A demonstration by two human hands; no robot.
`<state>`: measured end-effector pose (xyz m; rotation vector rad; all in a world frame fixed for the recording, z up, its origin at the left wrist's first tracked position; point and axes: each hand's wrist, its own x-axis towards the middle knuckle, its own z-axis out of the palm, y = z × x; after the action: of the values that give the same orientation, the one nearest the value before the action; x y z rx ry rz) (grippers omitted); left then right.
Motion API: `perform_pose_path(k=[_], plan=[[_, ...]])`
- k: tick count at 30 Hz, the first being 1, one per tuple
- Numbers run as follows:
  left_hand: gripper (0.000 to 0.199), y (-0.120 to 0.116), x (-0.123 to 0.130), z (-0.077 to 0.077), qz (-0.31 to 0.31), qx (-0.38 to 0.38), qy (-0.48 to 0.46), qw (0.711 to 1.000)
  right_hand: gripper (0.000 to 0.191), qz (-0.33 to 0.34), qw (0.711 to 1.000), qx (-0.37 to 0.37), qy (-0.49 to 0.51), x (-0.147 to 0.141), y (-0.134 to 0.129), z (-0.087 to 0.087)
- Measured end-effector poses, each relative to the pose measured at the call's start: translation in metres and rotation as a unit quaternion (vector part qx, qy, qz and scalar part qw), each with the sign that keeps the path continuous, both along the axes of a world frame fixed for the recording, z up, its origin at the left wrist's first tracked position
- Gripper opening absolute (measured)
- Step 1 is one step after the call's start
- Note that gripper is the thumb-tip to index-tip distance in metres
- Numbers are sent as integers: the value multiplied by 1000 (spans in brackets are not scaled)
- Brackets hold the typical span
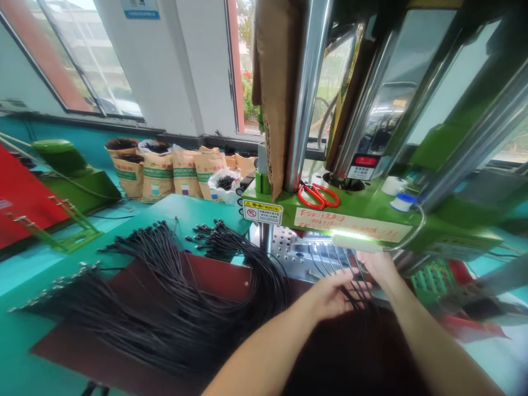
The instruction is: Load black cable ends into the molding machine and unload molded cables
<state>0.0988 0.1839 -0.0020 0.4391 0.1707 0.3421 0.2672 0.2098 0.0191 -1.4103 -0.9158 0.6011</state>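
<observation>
Cables (pixel 361 273) sit in our half-curled left hand (pixel 343 293) while our right hand (pixel 376 267), grip unclear, seemingly aligns them, next needing steadiness.

Both your forearms are bare and stretched forward, converging below the red-handled scissors (pixel 318 196). Your left forearm (pixel 270 344) slants up and rightward, its wrist nearly in line with the hand. Your left hand (pixel 336 297) sits below and slightly right of the scissors, turned partly palm up, thumb uppermost, fingers bent in a loose grasp. Your right forearm (pixel 431 333) slants up and leftward, bringing your right hand (pixel 376 267) to the scissors' lower right, reaching farther forward than the left; its fingertips are too blurred to read.
</observation>
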Motion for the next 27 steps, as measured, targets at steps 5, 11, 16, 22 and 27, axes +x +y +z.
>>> perform_pose_path(k=[5,11,16,22,27], plan=[[30,-19,9,-4,12,-15,-11,1000,34,15,998,47,50,-4,-21,2],[18,-23,13,-3,46,-25,-29,998,23,-8,992,108,57,-5,-24,4],[18,-29,12,7,87,-31,1,996,26,-23,990,122,60,-9,-23,2],[10,-33,7,21,119,-83,61,987,21,-73,988,100,89,-21,-24,2],[13,-36,0,30,125,-117,109,979,16,-100,982,83,134,-31,-23,-2]])
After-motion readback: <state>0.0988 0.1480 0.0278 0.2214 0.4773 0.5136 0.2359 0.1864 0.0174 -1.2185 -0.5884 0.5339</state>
